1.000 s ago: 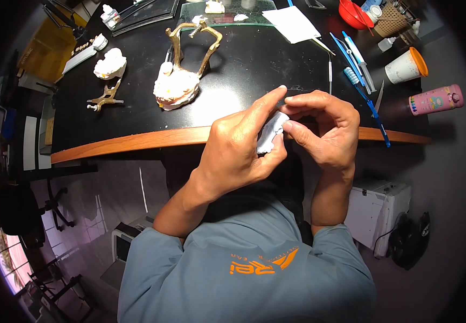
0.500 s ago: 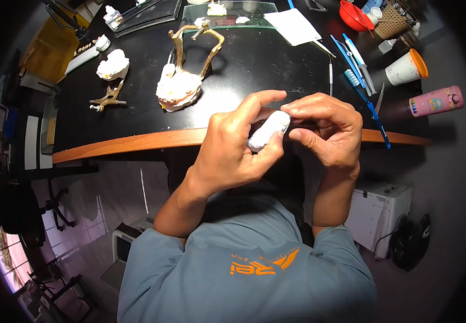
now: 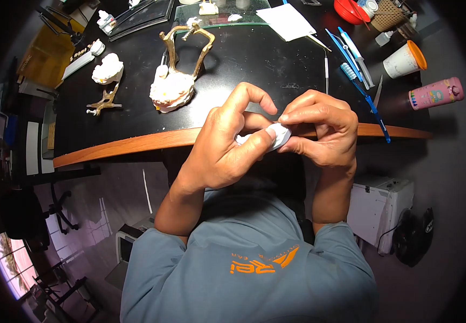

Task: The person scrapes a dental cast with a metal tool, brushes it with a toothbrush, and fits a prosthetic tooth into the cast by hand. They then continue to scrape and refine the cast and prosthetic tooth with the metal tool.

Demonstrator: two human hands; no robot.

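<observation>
- We sit at a black table [image 3: 276, 54] with a wooden front edge, and our two hands meet just over that edge, above our lap and grey shirt [image 3: 249, 269].
- Our left hand [image 3: 219, 148] wraps around a small white plaster cast [image 3: 279, 134]: the thumb presses across its front, the index finger arches up clear of it, and the other fingers curl beneath (most of the cast is hidden by the palm).
- Our right hand [image 3: 322, 132] closes on the same cast from the other side, its fingertips pinching the cast's right end; we cannot tell whether it also holds a tool.
- On the table beyond the left hand stands a brass articulator [image 3: 176, 70] with white plaster models mounted in it, upright, well apart from our hands.
- Further left lies a second plaster model [image 3: 107, 69] beside a small brass frame part [image 3: 102, 101].
- At the far edge we see a glass slab [image 3: 219, 13] and a sheet of white paper [image 3: 287, 21].
- To the right lie a blue toothbrush [image 3: 365, 94] and a thin metal instrument [image 3: 326, 72], near the right hand but not touching it.
- Further right a white cup with an orange rim [image 3: 404, 59] rests tilted, and a pink bottle [image 3: 436, 92] lies on its side (both past the table's rim).
</observation>
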